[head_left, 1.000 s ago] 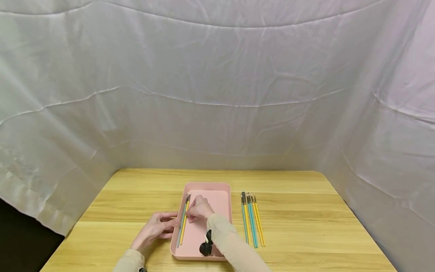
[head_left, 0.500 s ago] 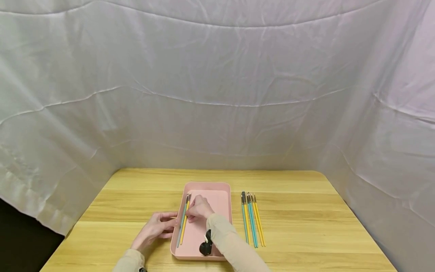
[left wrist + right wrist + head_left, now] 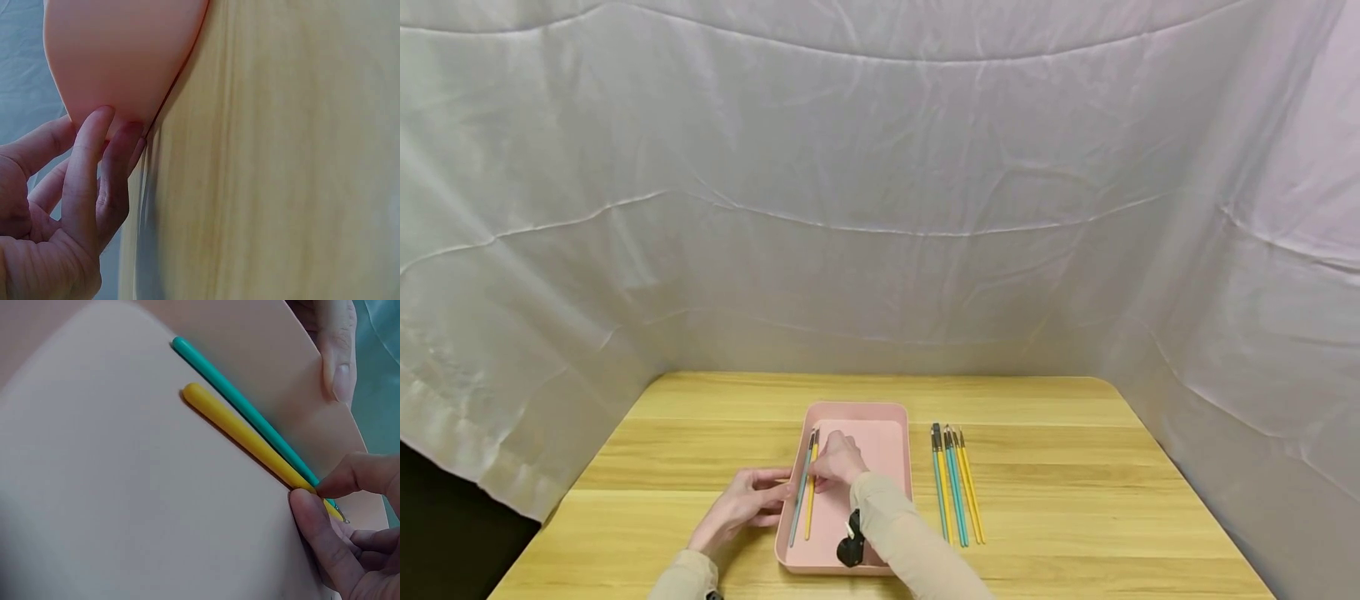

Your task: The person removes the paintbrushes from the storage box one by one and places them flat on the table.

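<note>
A pink tray (image 3: 868,410) lies on the wooden table. Inside, along its left wall, are a teal paintbrush (image 3: 799,504) and a yellow paintbrush (image 3: 809,512), bristles toward the far end. My right hand (image 3: 838,460) pinches the yellow paintbrush between thumb and index finger; in the right wrist view, the fingertips are on its handle, close beside the teal paintbrush (image 3: 244,406). My left hand (image 3: 745,502) holds the tray's left wall, thumb over the rim and the other fingers against the outside (image 3: 94,162).
Right of the tray, a row of several teal and yellow paintbrushes (image 3: 955,487) lies on the table (image 3: 1075,483). Pale grey fabric (image 3: 880,275) hangs behind and at both sides. The right wrist's black camera mount (image 3: 852,542) hangs over the tray's near part.
The handle end of the yellow paintbrush has shifted slightly right, widening its gap from the teal one. My right hand has moved slightly left; my left hand stays put.
</note>
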Motion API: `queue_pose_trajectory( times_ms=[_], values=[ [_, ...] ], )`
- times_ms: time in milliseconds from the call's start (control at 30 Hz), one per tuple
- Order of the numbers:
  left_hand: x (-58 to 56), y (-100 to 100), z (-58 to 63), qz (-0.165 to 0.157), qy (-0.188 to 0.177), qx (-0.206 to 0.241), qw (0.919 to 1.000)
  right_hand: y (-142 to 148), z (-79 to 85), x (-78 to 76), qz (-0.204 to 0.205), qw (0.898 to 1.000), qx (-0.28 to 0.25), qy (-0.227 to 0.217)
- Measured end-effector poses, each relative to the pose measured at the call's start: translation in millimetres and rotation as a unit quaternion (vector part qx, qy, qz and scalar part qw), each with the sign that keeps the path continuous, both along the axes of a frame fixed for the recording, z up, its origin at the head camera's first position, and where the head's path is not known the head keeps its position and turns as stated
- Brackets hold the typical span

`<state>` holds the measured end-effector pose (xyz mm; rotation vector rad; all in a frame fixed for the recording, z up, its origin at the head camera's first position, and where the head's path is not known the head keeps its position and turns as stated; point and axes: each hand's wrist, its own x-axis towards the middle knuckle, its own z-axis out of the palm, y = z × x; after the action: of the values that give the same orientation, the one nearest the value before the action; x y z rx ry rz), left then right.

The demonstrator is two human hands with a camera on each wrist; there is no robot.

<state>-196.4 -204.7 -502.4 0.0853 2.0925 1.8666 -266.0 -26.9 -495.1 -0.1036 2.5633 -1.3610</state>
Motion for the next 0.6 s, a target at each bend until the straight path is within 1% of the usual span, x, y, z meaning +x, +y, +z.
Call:
queue_pose_trajectory(
  times_ms=[200, 333, 500, 600],
  values=[
    [0.0, -0.3, -1.7, 0.004, 0.002, -0.004, 1.0, -2.1, 0.3, 1.5, 0.001, 0.999, 0.042, 0.025],
    [0.0, -0.5, -1.4, -0.001, 0.001, -0.004, 1.0, -4.3, -1.7, 1.4, 0.001, 0.997, 0.062, 0.036],
    [-1.0, -0.9, 0.3, -0.01, 0.003, -0.005, 0.9999, -6.1, -0.8, -0.7, 0.002, 0.994, 0.096, 0.056],
    [-1.1, -1.1, 0.8, -0.012, 0.004, -0.006, 0.9999, -6.2, -0.2, -1.9, 0.006, 0.992, 0.107, 0.06]
  ],
)
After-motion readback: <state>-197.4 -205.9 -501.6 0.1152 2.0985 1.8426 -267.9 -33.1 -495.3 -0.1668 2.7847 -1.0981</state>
